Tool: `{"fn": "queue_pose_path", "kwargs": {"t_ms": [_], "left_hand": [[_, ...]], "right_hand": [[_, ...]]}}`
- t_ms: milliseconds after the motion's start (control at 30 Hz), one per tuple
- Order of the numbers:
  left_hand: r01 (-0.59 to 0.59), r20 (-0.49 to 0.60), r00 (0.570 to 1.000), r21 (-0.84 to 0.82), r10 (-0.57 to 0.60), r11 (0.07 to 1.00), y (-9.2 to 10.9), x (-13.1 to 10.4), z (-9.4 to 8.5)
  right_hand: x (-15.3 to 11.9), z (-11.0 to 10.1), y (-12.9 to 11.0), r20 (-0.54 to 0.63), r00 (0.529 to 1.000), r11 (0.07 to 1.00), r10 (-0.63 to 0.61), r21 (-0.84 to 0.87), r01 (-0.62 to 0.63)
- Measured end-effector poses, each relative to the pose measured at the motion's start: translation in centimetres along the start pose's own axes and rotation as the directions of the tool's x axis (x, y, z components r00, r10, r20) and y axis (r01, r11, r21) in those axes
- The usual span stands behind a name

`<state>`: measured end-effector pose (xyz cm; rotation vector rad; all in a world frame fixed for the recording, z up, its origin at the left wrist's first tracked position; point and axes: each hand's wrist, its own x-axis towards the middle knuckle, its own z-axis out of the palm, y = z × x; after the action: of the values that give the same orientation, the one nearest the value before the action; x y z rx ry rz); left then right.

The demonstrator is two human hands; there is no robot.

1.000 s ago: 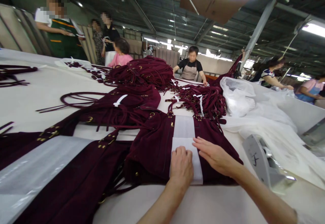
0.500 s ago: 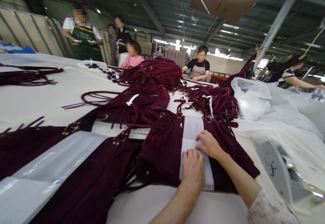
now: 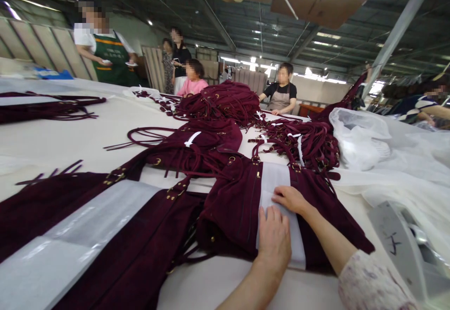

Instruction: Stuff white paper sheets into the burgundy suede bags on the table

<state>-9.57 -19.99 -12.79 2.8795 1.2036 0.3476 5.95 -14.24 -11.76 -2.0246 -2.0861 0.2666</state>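
Observation:
A dark maroon bag (image 3: pixel 230 204) lies flat on the table in front of me, its handles pointing away. Down its middle runs a strip of white wrapping paper (image 3: pixel 276 174). My left hand (image 3: pixel 274 235) rests on the lower part of the strip, palm down, fingers laid out flat. Higher up, my right hand (image 3: pixel 292 200) lies across the strip from the right, fingers stretched over the paper. Neither hand grasps anything. To the left is a second maroon bag (image 3: pixel 140 239) with a similar white paper band (image 3: pixel 101 211) around it.
Another maroon bag (image 3: pixel 211 136) and a heap of maroon straps (image 3: pixel 302 141) lie beyond, before a large maroon pile (image 3: pixel 225 101). On the right are a grey tape dispenser (image 3: pixel 390 244) and clear plastic bags (image 3: pixel 358 136). Several people stand around the table, including a person in a green apron (image 3: pixel 112 56).
The view has shifted slightly, so the scene sits further right. My right fingers have flattened a little on the paper; my left hand stays on the strip.

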Motion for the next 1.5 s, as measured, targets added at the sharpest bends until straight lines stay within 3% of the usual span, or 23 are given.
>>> {"fn": "queue_pose_path", "kwargs": {"t_ms": [133,233,367,433,500,533,567,667,767,900,1033,1200,1367,1500], "left_hand": [[-0.036,-0.035,0.999,-0.006,0.036,0.999,-1.0,0.2,1.3],[-0.079,-0.037,0.996,0.002,0.079,0.997,-1.8,0.5,1.4],[-0.123,-0.06,0.99,0.068,0.127,0.99,-2.4,1.7,0.7],[-0.141,-0.072,0.987,0.083,0.147,0.987,-2.5,2.0,0.6],[-0.152,-0.08,0.984,0.08,0.158,0.985,-2.5,2.1,0.5],[-0.152,-0.082,0.984,0.077,0.158,0.985,-2.4,2.1,0.5],[-0.147,-0.083,0.985,0.076,0.153,0.986,-2.4,2.1,0.4],[-0.133,-0.076,0.987,0.076,0.138,0.988,-2.2,2.1,0.1],[-0.137,-0.068,0.988,0.06,0.141,0.989,-2.1,2.2,-0.3],[-0.15,-0.077,0.985,0.074,0.156,0.986,-2.1,2.3,-0.7],[-0.158,-0.06,0.985,0.11,0.165,0.981,-2.3,2.2,-0.7],[-0.159,-0.091,0.981,0.133,0.172,0.978,-2.3,2.1,-0.4],[-0.157,-0.072,0.983,0.132,0.167,0.979,-1.9,2.3,-0.7],[-0.167,-0.06,0.983,0.127,0.176,0.978,-1.6,2.6,-1.4]], "right_hand": [[-0.5,1.2,-0.5,-0.084,0.991,0.994,0.107,0.025,-0.106],[-0.9,0.2,-1.8,-0.179,0.964,0.98,0.199,0.037,-0.195],[-3.0,-4.3,-1.9,-0.256,0.943,0.977,0.21,0.03,-0.21],[-6.4,-7.6,-0.2,-0.269,0.945,0.983,0.185,0.031,-0.183],[-11.6,-11.2,2.7,-0.283,0.93,0.972,0.236,0.073,-0.224],[-14.5,-12.9,4.5,-0.257,0.895,0.928,0.365,0.179,-0.327],[-17.4,-14.5,6.5,-0.24,0.803,0.83,0.546,0.282,-0.48],[-24.9,-16.9,12.0,-0.222,0.622,0.658,0.751,0.333,-0.676],[-29.1,-16.2,14.9,-0.125,0.491,0.496,0.862,0.407,-0.767],[-29.7,-13.6,16.0,0.036,0.393,0.316,0.919,0.528,-0.788],[-28.3,-12.4,16.8,0.142,0.371,0.217,0.918,0.601,-0.769],[-28.0,-13.4,16.9,0.182,0.381,0.184,0.906,0.642,-0.745],[-31.0,-14.9,14.7,0.133,0.438,0.229,0.889,0.701,-0.675],[-34.0,-12.5,12.9,0.141,0.428,0.192,0.893,0.74,-0.645]]}}
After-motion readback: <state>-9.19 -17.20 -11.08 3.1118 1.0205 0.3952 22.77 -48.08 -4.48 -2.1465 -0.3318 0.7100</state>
